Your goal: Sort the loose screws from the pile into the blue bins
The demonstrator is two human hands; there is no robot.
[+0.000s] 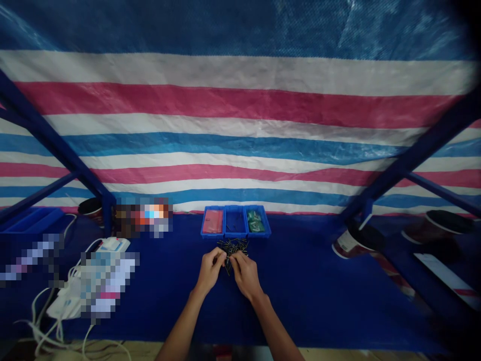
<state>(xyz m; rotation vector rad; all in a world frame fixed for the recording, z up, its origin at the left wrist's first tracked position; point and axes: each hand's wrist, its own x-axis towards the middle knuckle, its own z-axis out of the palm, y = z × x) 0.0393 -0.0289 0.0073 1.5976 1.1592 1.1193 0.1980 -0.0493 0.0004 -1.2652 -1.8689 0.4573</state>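
A loose pile of small thin dark pieces (236, 244), some with pale or brassy glints, lies on the blue tabletop (300, 286). At the near side of this pile my left hand (210, 269) is closed, thumb and fingertips pinched together. My right hand (246, 273) faces it in a similar pinch, the fingertips of both almost meeting. Whatever is between the fingers is too small to make out. Just behind the pile stand three joined blue bins: the left bin (203, 231) with pink contents, the middle bin (236, 234) with a few dark slivers, the right bin (267, 231) with green-and-white packets.
On the left lie a white power strip (65, 303) and tangled white cables (37, 328). Dark-topped tubs (345, 244) stand to the right, near a slanted blue frame post (379, 183). A striped tarp (240, 105) hangs behind the table.
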